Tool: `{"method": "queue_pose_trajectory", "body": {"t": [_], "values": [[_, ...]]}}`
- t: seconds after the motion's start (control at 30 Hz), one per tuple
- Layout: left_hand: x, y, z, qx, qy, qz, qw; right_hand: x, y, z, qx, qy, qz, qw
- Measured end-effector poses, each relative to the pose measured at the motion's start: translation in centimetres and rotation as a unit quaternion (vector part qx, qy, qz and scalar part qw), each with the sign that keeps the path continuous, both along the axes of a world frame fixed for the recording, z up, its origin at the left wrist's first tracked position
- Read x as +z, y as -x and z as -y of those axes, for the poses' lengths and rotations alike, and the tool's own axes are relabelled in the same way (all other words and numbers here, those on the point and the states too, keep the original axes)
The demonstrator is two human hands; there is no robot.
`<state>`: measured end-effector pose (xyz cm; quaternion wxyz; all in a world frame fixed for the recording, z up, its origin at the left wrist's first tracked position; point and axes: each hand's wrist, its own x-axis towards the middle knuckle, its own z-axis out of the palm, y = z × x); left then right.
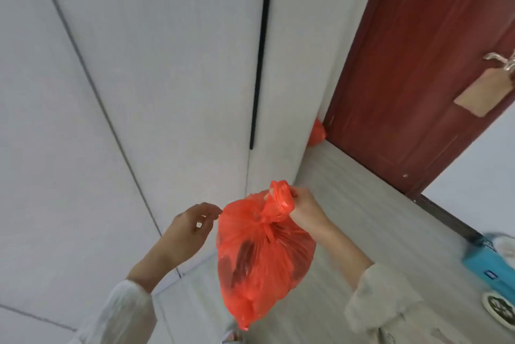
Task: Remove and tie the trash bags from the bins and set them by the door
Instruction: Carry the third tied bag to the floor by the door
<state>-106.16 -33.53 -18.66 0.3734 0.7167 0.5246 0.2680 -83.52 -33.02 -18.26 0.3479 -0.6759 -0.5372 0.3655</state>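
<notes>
Over on the left, white cabinet panels [156, 64] fill the view, with a thin black strip [262, 51] running down one seam. Below them the left hand [192, 228] hangs in the air, fingers loosely spread and relaxed, holding nothing, just beside the bag but not touching it. A pale sleeve [122, 313] covers that forearm.

Centre now: the red trash bag [262, 260] dangles off the floor, knotted at the neck, dark shapes showing through the thin plastic. Its gathered top sticks up above the knot, and the right hand [305, 205] has that top gripped, fingers curled round the twisted plastic, carrying the whole weight.

Further back, a second red bag [317, 133] sits on the floor, tucked into the corner where the white wall meets the dark red door [418, 64]; only part of it peeks out past the wall's edge. The door carries a metal handle [498, 60] with a brown card tag [482, 92] hanging from it.

Grey wood-look floor [362, 204] runs along the foot of the door. Far right, a blue box [490, 262] lies on the floor, with a light round item beside it, too blurred to identify.
</notes>
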Motion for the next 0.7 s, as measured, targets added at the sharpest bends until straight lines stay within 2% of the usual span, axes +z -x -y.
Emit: {"method": "queue_pose_trajectory", "body": {"t": [0.27, 0.47, 0.57, 0.7], "values": [[-3.5, -21.5, -13.3, -0.113, 0.024, 0.011, 0.993, -1.2, -21.9, -7.8, -0.117, 0.008, 0.002, 0.993], [-3.9, -35.3, -24.0, -0.172, 0.023, -0.029, 0.984, -0.8, -35.2, -15.8, -0.101, 0.083, 0.062, 0.989], [-3.7, -41.6, -28.5, -0.199, 0.003, -0.055, 0.978, -1.3, -41.0, -19.5, -0.128, 0.091, 0.058, 0.986], [-3.9, -49.5, -33.4, -0.198, 0.029, -0.053, 0.978, -3.2, -49.1, -25.6, -0.143, 0.099, 0.043, 0.984]]}}
